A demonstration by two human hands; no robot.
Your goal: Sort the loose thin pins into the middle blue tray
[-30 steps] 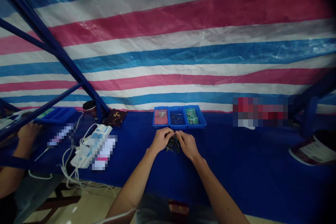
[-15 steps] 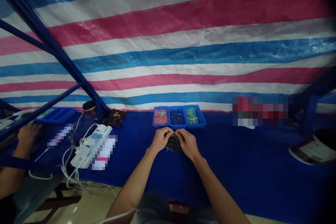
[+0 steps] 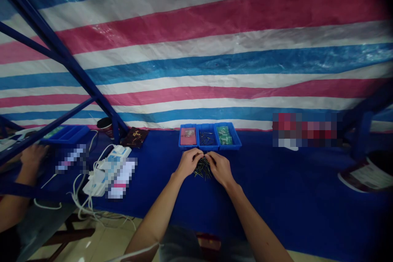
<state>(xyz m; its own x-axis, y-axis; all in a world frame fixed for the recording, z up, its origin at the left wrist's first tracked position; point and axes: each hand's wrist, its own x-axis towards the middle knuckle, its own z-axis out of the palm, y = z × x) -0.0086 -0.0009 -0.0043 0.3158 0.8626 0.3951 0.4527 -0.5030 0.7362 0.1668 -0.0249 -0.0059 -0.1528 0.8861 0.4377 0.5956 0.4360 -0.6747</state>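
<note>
Got left hand (image 3: 188, 164) and right hand (image 3: 220, 166) together over thin bits (image 3: 202, 170), can't tell the grip. Seeing open bench (image 3: 276, 200) toward the front edge.

Backdrop: a creased sheet (image 3: 215, 61) in red, white and blue stripes spans 9 to 3 o'clock, with glare at 10 o'clock. Blue frame bars (image 3: 80, 77) slant at 10 o'clock; a blue post (image 3: 362, 135) stands at 3. Below the sheet: blue counter (image 3: 291, 200). Pale, glossy floor (image 3: 107, 239), 7 o'clock; reddish-brown furniture (image 3: 72, 236), 8 o'clock.
</note>
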